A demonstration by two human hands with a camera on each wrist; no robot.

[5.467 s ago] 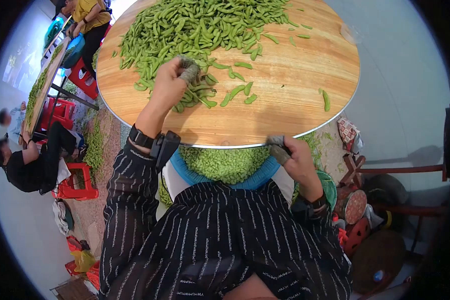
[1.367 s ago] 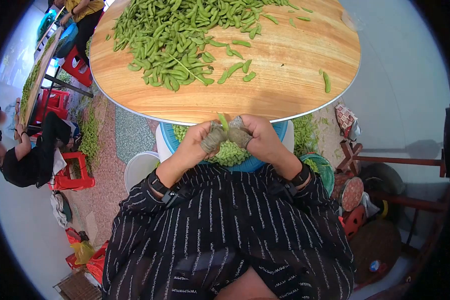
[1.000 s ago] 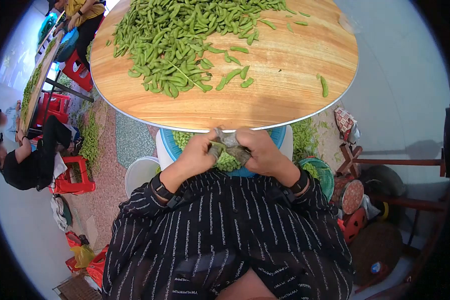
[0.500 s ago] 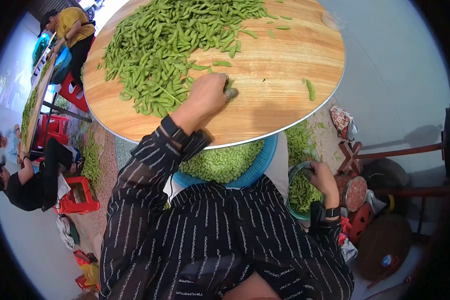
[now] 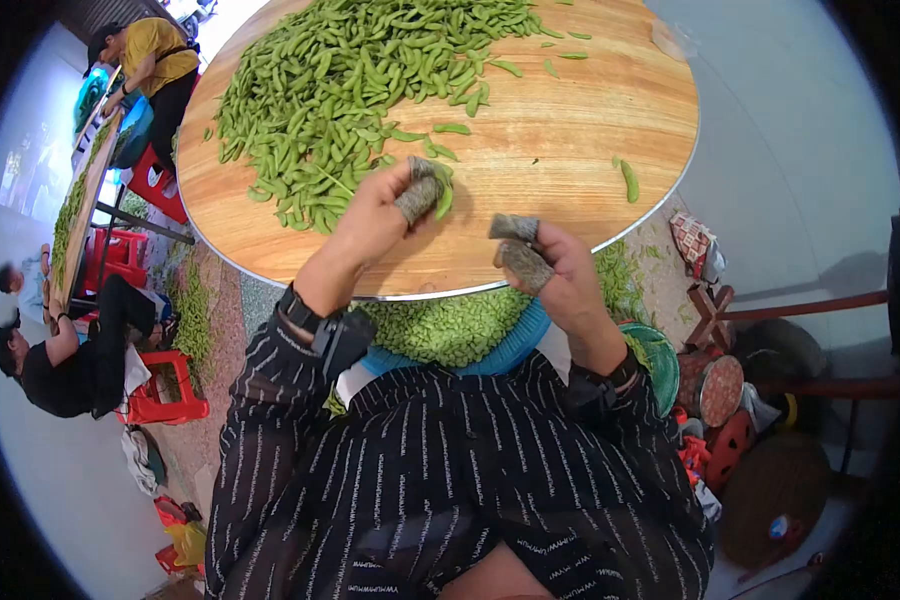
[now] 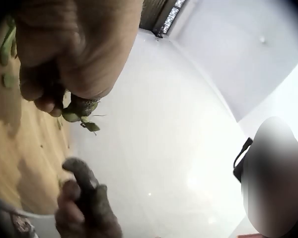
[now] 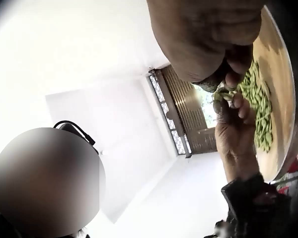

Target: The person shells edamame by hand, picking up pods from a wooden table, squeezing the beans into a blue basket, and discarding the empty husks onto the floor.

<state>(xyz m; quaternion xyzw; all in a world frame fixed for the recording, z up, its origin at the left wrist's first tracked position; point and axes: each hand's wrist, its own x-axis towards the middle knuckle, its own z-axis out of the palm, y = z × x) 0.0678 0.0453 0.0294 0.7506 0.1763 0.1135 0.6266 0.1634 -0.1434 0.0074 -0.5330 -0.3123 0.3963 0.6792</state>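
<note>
Right hand up from basket, half-spread, empty; left hand pinches partly hidden pod.

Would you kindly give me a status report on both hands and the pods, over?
Left hand pinching a green pod over the table. Right hand apart, no pod visible in it. Nothing seen between them.
</note>
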